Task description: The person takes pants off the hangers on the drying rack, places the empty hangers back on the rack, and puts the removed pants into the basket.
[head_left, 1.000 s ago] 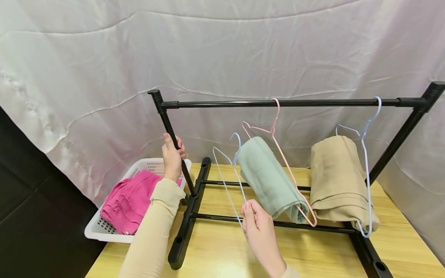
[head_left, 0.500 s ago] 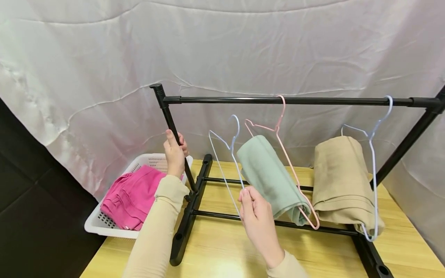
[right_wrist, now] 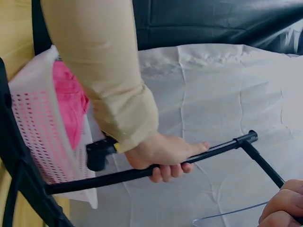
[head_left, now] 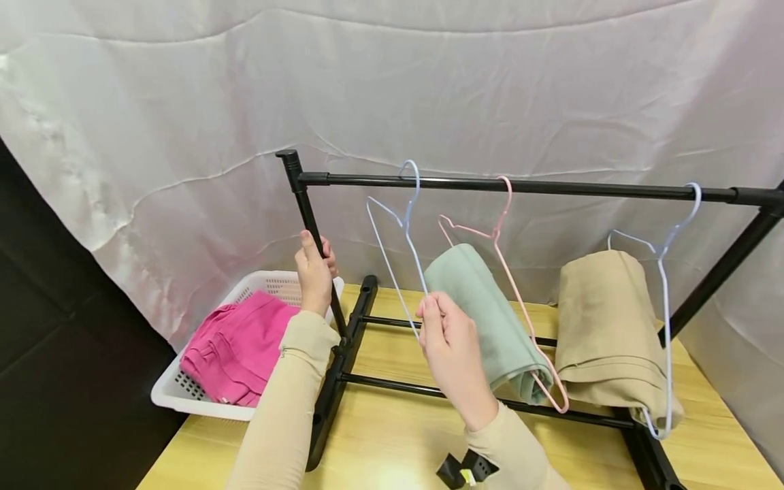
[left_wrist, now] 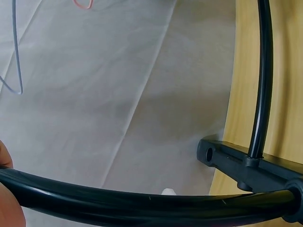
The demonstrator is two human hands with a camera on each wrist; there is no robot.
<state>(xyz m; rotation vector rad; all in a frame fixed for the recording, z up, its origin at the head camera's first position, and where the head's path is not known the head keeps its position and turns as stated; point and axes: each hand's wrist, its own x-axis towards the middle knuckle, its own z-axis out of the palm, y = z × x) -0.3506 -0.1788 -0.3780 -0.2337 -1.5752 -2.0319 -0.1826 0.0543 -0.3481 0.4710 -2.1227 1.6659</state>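
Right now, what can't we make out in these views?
Head: part of the bare hanger's lower end, behind the right hand.
Head: parts of the left hand's fingers, behind the left post.
Head: top of the right post, cut off by the right edge.
Head: most of the basket floor, under the pink cloth.
Left wrist: most of the left hand, past the left edge.

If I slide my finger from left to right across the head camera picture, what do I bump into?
Black backdrop → pink clothes → left hand → bare blue hanger → green cloth → tan cloth.
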